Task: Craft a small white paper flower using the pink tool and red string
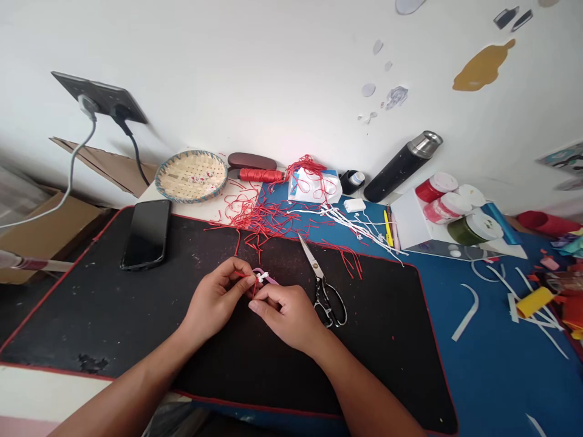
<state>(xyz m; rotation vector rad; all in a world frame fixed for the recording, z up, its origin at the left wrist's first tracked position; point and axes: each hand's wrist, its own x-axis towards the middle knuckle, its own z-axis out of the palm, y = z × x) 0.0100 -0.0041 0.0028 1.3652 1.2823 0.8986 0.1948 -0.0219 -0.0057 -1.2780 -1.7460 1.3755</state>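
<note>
My left hand (223, 292) and my right hand (285, 309) meet over the middle of the black mat (378, 340). Between thumb and finger, the left pinches a thin red cord (242, 274). The right hand's fingertips are closed on the lower end of red cord at the same spot. A small white knotted piece (262, 277) sits between the two hands, with a light purple strip (272, 280) behind it. How the cord runs through the knot is too small to tell. Scissors (321, 282) with black handles lie just right of my right hand, blades pointing away.
Red cord scraps (259, 218) and white cords (355, 226) lie beyond the mat. A phone (146, 233) rests on its left side, below a woven basket (191, 176). At the back stand a black flask (403, 167) and paint jars (449, 207); a red thread spool (260, 175) lies there.
</note>
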